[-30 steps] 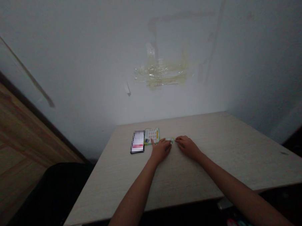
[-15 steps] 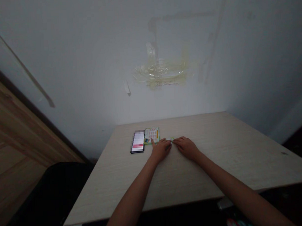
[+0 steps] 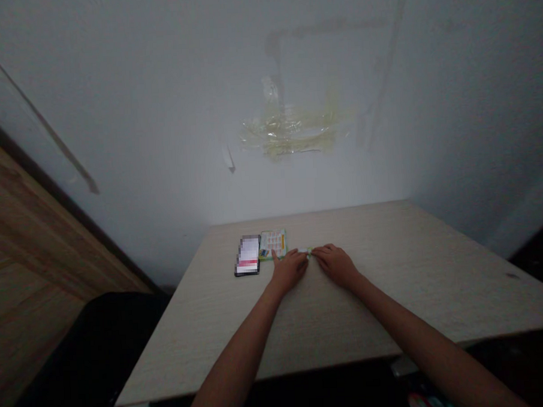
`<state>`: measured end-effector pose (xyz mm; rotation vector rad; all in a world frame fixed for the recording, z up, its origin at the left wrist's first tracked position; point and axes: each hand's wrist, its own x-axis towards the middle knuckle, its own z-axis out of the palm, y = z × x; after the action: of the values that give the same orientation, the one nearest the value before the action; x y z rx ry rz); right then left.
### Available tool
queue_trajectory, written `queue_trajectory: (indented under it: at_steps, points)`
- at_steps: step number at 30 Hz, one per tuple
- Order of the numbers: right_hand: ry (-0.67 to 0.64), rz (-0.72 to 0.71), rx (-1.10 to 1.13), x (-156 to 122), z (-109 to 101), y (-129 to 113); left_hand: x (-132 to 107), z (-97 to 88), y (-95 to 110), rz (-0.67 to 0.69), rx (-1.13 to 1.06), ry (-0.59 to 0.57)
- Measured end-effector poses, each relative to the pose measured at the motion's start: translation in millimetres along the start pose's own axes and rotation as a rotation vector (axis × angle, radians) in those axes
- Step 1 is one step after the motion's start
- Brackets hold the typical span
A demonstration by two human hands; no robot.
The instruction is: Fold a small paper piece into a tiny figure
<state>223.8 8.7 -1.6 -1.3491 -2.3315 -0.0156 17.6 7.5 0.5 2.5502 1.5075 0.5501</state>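
A small green-and-white piece (image 3: 309,251), perhaps paper or a wrapper, lies low on the table between my hands. The fingertips of my right hand (image 3: 335,264) come together on its right end. My left hand (image 3: 290,270) lies flat beside its left end, thumb spread out to the lower right part of a printed green-edged card or booklet (image 3: 273,242). My left fingers partly cover the small piece, so its full shape is hidden. Whether it joins the card, I cannot tell.
A phone (image 3: 247,255) with a lit, blurred screen lies left of the card. The pale wooden table (image 3: 392,294) meets a white wall (image 3: 159,112) bearing yellowed tape (image 3: 290,133). Dark fabric (image 3: 89,349) and wooden panelling (image 3: 21,238) stand at the left.
The fingers of my right hand have shifted very slightly, and a little more of the green-and-white piece shows between my hands. The phone and card have stayed put.
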Motion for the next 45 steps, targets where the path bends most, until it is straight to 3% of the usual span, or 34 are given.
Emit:
queue_trajectory:
  at_steps: [30,45]
  points:
    - [-0.044,-0.024,-0.093,0.5,-0.9,1.4,-1.2,0.1,0.0,0.012,0.004,-0.003]
    - [-0.08,-0.007,-0.017,0.5,-3.1,3.6,-2.2,0.2,1.0,0.008,0.003,0.013]
